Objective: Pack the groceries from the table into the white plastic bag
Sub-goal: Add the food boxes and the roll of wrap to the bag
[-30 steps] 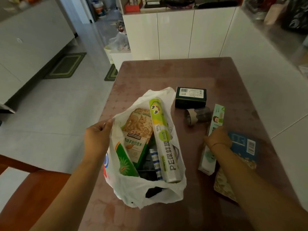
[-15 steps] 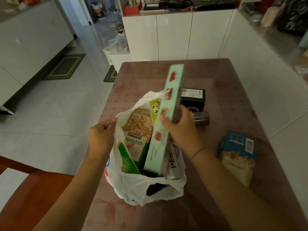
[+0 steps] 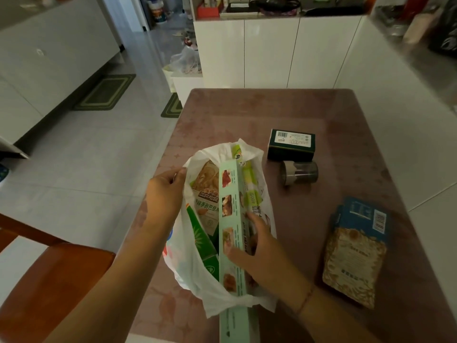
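The white plastic bag (image 3: 223, 297) lies open on the brown table (image 3: 284, 112). My left hand (image 3: 164, 194) grips its left rim and holds the mouth apart. My right hand (image 3: 258, 246) holds a long pale-green box (image 3: 231, 233) that lies lengthwise in the bag, its near end sticking out toward me. Inside the bag I also see a nut snack packet (image 3: 206, 191), a green carton (image 3: 201, 240) and a green cling-film roll (image 3: 248, 177). Still on the table are a dark green box (image 3: 291, 144), a small jar (image 3: 299, 172) on its side and a blue-topped grain packet (image 3: 356, 251).
A wooden chair (image 3: 49, 280) stands at the near left of the table. White cabinets (image 3: 272, 50) line the far wall, a counter (image 3: 420, 53) with items runs along the right. Green floor mats (image 3: 106, 91) lie on the tiled floor to the left.
My right hand picked the pale-green box up from the table's right side, swung it over the bag and lowered it in. My left hand kept its hold on the bag's rim.
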Motion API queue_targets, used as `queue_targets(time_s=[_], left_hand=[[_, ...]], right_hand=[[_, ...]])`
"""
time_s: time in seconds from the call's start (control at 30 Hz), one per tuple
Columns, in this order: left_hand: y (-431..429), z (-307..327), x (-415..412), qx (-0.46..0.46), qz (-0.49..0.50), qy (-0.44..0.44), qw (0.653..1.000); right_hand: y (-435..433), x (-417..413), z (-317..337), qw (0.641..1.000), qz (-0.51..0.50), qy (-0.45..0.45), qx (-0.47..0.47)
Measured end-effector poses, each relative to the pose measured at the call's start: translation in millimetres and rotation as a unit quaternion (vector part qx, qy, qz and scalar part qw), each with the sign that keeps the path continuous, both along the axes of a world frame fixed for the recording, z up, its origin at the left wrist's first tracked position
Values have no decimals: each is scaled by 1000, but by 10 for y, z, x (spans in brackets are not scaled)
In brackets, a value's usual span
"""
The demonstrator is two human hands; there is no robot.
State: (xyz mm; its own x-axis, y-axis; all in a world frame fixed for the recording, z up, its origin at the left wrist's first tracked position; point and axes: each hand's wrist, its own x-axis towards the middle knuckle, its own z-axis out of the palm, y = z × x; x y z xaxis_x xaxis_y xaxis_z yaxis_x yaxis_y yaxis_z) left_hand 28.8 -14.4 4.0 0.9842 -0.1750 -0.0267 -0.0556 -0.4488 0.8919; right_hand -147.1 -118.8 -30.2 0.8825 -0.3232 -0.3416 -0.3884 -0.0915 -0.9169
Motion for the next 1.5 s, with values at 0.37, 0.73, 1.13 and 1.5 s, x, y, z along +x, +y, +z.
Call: queue_targets(time_s=[0.37,0.73,1.13,1.5], left_hand=[[23,28,-30,-7,11,1,1000],[33,39,175,-22,48,-3,999],[31,-68,89,-27,23,-2,999],[-107,-92,-47,48,-8,-43,998]], right_hand=[[-274,757,116,996,32,26,-80],[-133,1251,30,928,69,33,-363],[-1362,65,-296,900,-258,-7,-351],[-1880,-905,-1161,847,-460,249,-94]])
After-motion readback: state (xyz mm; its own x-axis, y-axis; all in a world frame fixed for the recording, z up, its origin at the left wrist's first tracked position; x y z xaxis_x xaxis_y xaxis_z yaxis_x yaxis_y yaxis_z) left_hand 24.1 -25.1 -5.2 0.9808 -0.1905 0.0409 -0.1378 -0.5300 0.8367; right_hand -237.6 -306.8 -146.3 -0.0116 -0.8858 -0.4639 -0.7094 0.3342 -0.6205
